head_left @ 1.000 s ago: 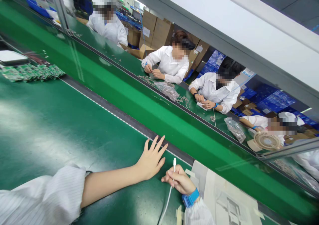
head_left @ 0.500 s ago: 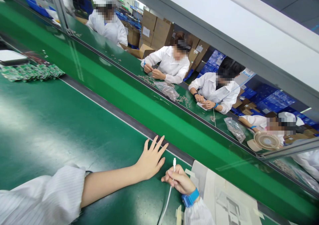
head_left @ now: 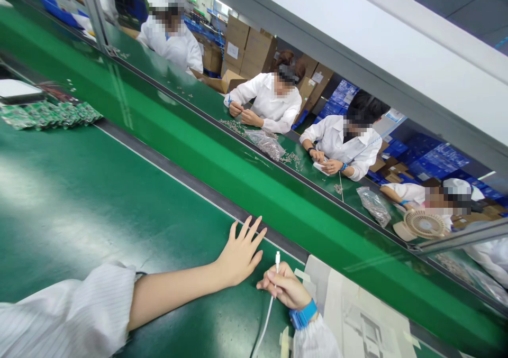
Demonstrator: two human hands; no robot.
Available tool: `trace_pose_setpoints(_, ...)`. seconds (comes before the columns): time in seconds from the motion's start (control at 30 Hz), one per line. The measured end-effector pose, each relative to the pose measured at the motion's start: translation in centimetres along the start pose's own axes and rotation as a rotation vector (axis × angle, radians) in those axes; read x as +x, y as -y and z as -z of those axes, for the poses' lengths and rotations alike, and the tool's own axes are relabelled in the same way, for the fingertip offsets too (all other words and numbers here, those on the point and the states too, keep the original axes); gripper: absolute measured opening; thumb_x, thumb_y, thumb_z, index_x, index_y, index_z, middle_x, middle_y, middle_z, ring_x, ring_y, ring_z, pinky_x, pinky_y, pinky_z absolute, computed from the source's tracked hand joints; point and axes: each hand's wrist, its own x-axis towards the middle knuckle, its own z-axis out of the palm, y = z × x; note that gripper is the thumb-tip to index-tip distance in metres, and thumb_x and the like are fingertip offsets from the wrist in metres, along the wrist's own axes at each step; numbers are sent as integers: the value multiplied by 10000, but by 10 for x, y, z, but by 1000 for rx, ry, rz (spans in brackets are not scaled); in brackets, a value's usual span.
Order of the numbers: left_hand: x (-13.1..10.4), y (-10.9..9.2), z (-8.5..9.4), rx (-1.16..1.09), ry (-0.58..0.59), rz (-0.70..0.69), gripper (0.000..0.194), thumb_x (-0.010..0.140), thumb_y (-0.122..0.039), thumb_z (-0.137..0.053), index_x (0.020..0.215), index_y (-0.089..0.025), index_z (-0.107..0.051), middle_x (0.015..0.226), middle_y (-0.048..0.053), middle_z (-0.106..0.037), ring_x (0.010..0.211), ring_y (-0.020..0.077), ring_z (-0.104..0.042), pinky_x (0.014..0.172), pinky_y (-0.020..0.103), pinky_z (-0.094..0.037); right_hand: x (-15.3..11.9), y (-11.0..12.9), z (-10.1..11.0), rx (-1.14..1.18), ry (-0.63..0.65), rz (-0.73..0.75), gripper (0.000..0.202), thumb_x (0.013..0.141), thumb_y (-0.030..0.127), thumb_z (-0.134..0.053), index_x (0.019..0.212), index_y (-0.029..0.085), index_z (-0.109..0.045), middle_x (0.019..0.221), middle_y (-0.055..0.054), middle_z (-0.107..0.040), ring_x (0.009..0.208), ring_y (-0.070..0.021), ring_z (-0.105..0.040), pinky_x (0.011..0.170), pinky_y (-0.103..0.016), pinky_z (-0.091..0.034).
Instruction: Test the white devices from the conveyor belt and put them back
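My left hand rests with spread fingers at the edge of the green work surface, its fingertips over the dark strip along the belt. To its right, my right hand pinches a white charging cable just below its plug. The plug points up and away from me, and the cord trails down past the lower frame edge. A blue wrist strap circles my right wrist. Beside that wrist lies a pale taped-down sheet or fixture with a grey outlined shape on it.
A green conveyor belt runs diagonally beyond my hands. Stacked green circuit boards lie at far left. Across the belt, several people in white coats work behind bags of small parts. A beige fan stands at right.
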Motion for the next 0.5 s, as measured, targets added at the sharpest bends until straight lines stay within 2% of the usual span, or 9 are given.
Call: trace_pose_setpoints(0.5,0,1,-3,-2,9,2,493,870,-384,-370,1331,-210,-364,1452,111,-181,1299,343,-151,986,559,-154,0,-1,1,4,7,7,261,781,325,-626,668,101,-699,331,88,-382,351,-42,-325,780,-368,-464)
